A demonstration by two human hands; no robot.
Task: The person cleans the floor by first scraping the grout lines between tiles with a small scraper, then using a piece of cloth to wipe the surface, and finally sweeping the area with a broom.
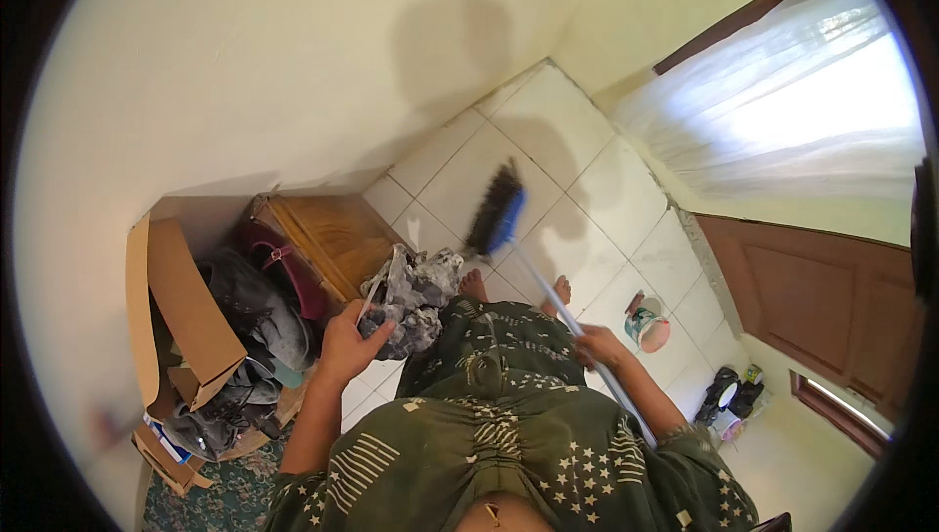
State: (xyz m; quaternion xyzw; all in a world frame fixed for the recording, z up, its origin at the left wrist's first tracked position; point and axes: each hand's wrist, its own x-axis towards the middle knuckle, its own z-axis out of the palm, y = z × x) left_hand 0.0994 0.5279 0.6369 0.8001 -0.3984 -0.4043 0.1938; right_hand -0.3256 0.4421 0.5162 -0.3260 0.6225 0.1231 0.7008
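On my feed the broom (534,270) slants from near right to far centre: a pale handle (622,401), a blue head (508,219), and dark bristles (492,211) blurred over white tiles (558,111). I have the right hand (599,347) wrapped around the handle. Left, beside an open cardboard box (196,307), I have the left hand (352,344) clamped on a crumpled, see-through plastic bag (416,297), greyish and shiny. Near left, a blue-and-white printed piece (168,442) shows marks too small to read.

The blue, dark-bristled broom (507,222) slants, right of the crumpled grey plastic bag (416,305).
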